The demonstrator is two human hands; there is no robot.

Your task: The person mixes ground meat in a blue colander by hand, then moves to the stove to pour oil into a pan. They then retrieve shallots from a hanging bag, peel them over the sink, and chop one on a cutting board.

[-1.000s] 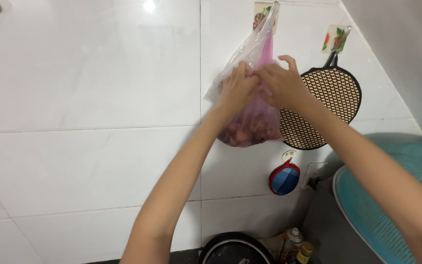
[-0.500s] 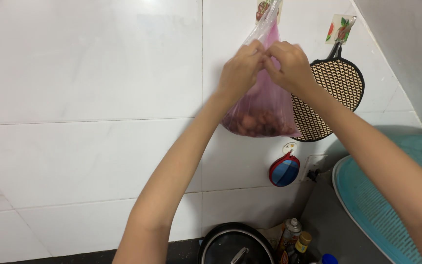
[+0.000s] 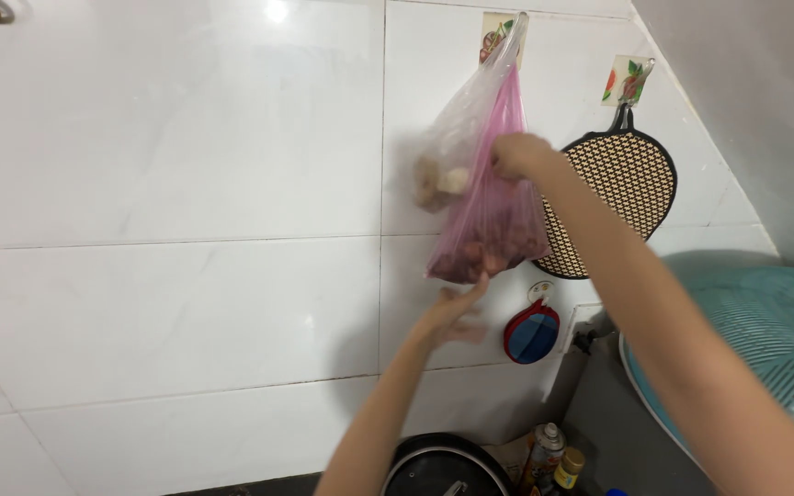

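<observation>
A pink plastic bag (image 3: 493, 220) with reddish lumps at its bottom hangs from a wall hook (image 3: 500, 32) on the white tiles, beside a clear bag (image 3: 448, 152) holding pale pieces. My right hand (image 3: 516, 154) is closed on the pink bag's side at mid height. My left hand (image 3: 457, 312) is blurred, fingers spread, just under the pink bag's bottom, and holds nothing.
A woven round mat with a black rim (image 3: 622, 197) hangs from a second hook right of the bags. A red and blue round thing (image 3: 532, 332) hangs lower. Below are a black pot lid (image 3: 448, 468), small bottles (image 3: 549, 455) and a teal basket (image 3: 746, 340).
My left hand has let go of the bag's neck and dropped below its bottom. My right hand stays on the bag. The camera view has shifted slightly.
</observation>
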